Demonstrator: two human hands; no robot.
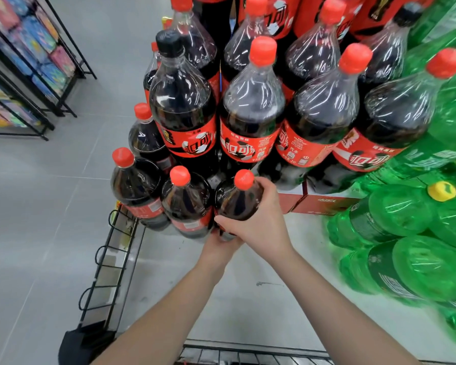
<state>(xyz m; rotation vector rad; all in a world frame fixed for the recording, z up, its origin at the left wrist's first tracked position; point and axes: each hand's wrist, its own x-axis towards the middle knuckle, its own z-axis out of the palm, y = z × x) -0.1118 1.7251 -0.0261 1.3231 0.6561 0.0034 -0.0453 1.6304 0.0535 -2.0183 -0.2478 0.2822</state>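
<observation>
Head view is showing the cola bottle (pixel 236 202) standing upright at the right end of the front row. The right hand (pixel 261 222) is curling round its shoulder, and the left hand (pixel 219 242) is gripping lower, fingers mostly hidden. A neighbouring bottle (pixel 187 204) is crowding its left, while the bare platform (pixel 248 299) is lying open toward the person.
</observation>
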